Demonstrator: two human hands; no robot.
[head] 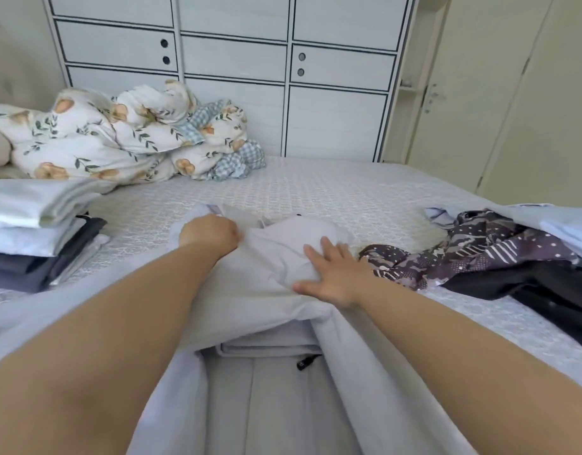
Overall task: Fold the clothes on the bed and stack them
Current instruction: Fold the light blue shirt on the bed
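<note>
Under both hands' fingers (329,247) lies the pale garment (269,257).

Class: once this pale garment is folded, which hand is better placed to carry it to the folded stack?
Probably left: the left hand already grips the pale garment, and the folded stack lies on its side.

Only 2 forearms and 2 hands of the person come into the head view, reaching in from the bottom corners. Both arms are bare as far back as the frame edges, with no sleeve or cuff in sight. The left hand (210,234) and the right hand (332,274) are bare too, and no ring, watch or band shows on the fingers and wrists that can be seen; the left hand's fingers are hidden and slightly blurred.
</note>
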